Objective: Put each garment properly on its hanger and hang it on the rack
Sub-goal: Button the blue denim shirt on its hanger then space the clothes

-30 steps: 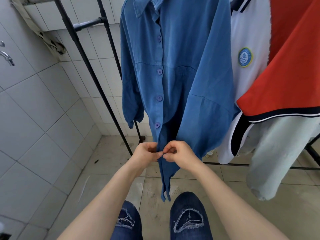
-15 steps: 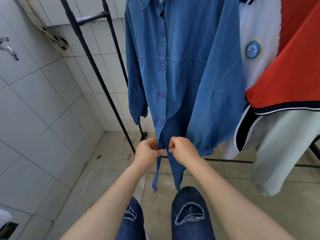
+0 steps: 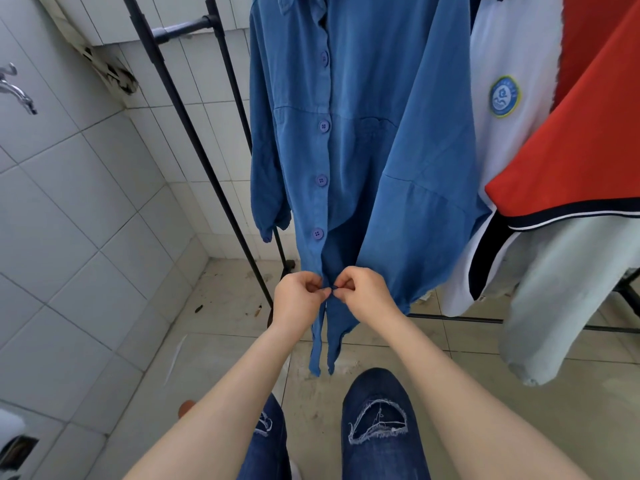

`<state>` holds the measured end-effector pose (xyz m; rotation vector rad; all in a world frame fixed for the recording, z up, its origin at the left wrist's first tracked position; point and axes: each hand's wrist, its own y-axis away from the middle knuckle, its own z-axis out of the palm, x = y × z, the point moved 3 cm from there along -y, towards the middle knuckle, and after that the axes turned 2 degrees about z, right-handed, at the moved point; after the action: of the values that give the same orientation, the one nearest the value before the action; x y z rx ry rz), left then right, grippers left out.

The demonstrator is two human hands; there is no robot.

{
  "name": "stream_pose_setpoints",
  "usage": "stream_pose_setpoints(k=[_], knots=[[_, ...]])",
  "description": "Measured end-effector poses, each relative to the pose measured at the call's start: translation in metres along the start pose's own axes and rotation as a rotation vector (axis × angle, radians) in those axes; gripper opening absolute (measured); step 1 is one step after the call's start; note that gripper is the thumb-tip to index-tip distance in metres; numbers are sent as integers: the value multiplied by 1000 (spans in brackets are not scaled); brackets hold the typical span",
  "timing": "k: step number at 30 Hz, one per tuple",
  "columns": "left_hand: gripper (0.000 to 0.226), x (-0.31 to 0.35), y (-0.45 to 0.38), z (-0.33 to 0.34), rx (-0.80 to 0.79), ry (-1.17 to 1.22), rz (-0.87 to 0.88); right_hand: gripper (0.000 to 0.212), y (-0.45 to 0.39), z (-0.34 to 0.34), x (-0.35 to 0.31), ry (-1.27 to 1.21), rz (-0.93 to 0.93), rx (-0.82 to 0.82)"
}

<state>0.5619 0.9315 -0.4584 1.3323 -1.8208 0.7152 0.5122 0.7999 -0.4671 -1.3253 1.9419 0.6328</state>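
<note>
A long blue button-up shirt (image 3: 374, 161) hangs from the black rack (image 3: 194, 133), its hanger out of view above the frame. Several purple buttons down its front are fastened. Near the hem, my left hand (image 3: 299, 299) pinches the left front edge and my right hand (image 3: 363, 294) pinches the right front edge, fingertips meeting at the lowest button. To its right hangs a white, red and grey jacket (image 3: 540, 209) with a round blue badge.
A white tiled wall stands close on the left with a metal tap (image 3: 17, 91). The rack's lower bar (image 3: 457, 318) runs along the beige tiled floor (image 3: 433, 375). My knees in ripped blue jeans (image 3: 377, 420) are below my arms.
The view has shifted slightly. Both hands have stayed at the shirt's lower front, working its two edges together at the lowest button.
</note>
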Motion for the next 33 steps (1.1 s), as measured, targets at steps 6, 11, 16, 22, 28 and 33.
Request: stream_pose_setpoints(k=[6,11,16,22,28,33], knots=[[24,0,1,1,0,46,-36,9,2,-3,-1,-23,15,27],[18,1,-1,-1,-116,139,-101,9,3,-10,-5,-23,-3,45],[10,7,-3,-6,-264,148,-86,9,6,-16,-4,-46,-16,56],[11,8,-2,-5,-195,129,-78,17,11,-16,-5,-65,-20,37],[10,12,0,-5,-127,90,-24,19,12,-20,-6,-166,30,-13],[10,20,2,-1,-27,-163,170,13,12,-17,-10,-255,70,-17]])
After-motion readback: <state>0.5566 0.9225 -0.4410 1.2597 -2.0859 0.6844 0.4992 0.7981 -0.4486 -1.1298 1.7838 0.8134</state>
